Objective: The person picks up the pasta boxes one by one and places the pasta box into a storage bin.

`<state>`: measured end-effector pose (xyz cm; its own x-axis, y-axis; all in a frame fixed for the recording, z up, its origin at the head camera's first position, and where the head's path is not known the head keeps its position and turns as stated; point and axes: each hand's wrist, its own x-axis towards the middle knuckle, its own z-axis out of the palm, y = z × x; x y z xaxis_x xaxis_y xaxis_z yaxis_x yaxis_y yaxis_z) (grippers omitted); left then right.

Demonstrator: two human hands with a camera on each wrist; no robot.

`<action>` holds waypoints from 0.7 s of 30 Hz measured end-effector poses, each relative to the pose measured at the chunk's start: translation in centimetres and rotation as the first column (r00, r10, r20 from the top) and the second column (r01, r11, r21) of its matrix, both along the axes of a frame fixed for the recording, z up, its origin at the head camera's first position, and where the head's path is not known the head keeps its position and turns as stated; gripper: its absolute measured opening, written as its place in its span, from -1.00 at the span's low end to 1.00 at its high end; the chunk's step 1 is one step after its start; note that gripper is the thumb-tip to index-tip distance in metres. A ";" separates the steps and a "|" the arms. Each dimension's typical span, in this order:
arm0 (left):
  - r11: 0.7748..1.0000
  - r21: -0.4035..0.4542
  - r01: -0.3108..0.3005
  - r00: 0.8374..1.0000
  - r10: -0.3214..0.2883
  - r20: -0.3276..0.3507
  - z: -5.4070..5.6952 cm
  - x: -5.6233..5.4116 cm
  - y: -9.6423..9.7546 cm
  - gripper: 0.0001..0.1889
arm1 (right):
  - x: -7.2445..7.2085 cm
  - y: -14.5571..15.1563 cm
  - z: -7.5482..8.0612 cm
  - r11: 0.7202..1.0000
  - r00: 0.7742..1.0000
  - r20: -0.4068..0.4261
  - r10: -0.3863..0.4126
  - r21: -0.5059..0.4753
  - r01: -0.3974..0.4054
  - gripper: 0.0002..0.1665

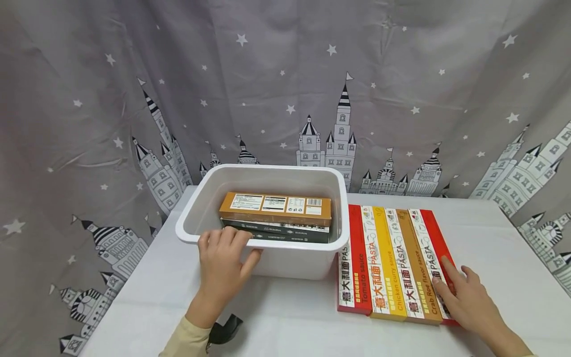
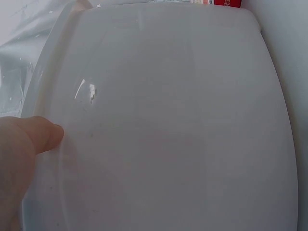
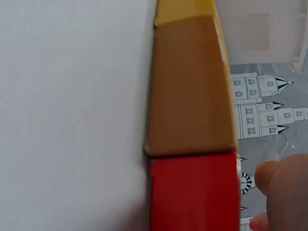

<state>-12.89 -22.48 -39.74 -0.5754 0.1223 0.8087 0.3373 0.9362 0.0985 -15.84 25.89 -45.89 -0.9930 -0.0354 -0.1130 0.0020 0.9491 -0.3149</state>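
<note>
My left hand [image 1: 220,263] grips the front rim of a white plastic bin [image 1: 290,265], fingers over the edge and thumb against the outer wall. In the left wrist view that wall [image 2: 168,120] fills most of the picture. Inside the bin, a brown box [image 1: 276,216] lies on top of dark boxes [image 1: 290,237]. My right hand [image 1: 473,300] is over the near end of the rightmost red pasta box [image 1: 434,233], fingers loosely spread; contact is hard to tell. Left of it lie a brown pasta box [image 1: 415,248], a yellow one [image 1: 390,248] and another red one [image 1: 359,248], side by side.
A white-covered table [image 1: 285,317] carries everything. Behind it hangs a grey curtain [image 1: 267,89] printed with castles and stars. The pasta box row stands close to the bin's right side. A small black object [image 1: 226,329] shows beside the left wrist.
</note>
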 end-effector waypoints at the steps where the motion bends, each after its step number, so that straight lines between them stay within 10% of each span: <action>1: 1.000 0.000 0.001 1.000 -0.001 0.000 0.0 0.0 0.0 -0.75 | 0.1 -0.1 -0.1 1.000 1.000 0.000 -0.001 -0.002 0.001 -0.07; 21: 1.000 0.002 -0.005 1.000 0.005 -0.001 -0.1 0.0 0.1 -0.75 | 0.5 -1.6 -1.3 0.999 0.994 -0.101 -0.027 0.026 0.030 -0.11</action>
<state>-12.90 -22.42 -39.82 -0.5748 0.1183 0.8097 0.3332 0.9376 0.0996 -15.37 24.33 -47.22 -0.9999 -0.0049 -0.0127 -0.0010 0.9574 -0.2886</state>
